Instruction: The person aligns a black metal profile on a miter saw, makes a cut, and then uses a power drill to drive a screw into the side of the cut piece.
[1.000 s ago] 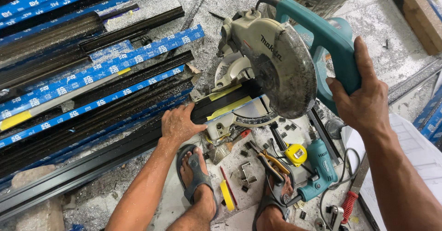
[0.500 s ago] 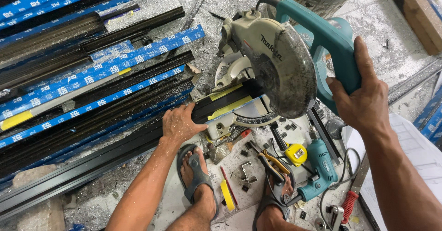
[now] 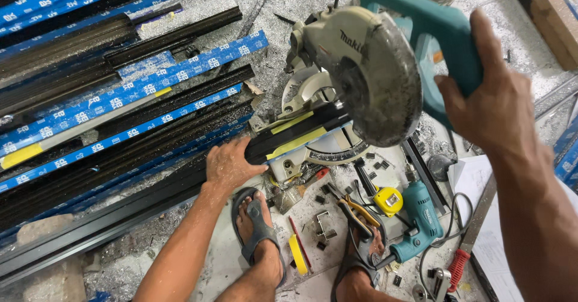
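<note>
Teal-handled and dust-caked, a miter saw (image 3: 361, 73) stands on a concrete floor (image 3: 518, 25) strewn with metal shavings, its round blade guard raised over a short black aluminium profile (image 3: 298, 133) taped in yellow that lies across the saw's base. The person's right hand (image 3: 500, 103) wraps its fingers closed around the saw's teal handle at the upper right, while the left hand (image 3: 232, 165) lies palm-down, fingers curled over the left end of the profile, pressing it against the saw's base. Left of the saw, a stack of long black profiles (image 3: 120, 115) banded with blue protective film stretches toward the floor's left edge. Below the saw, two feet in grey sandals (image 3: 260, 233) rest among small cut-off pieces, with a yellow tape measure (image 3: 388, 201) and a teal electric drill (image 3: 418, 221) just beside each other near the right foot. Pliers with yellow grips (image 3: 355, 208) lie next to the tape measure, and a red-handled tool (image 3: 459, 269) sits near the bottom right beside sheets of white paper (image 3: 481, 242).
</note>
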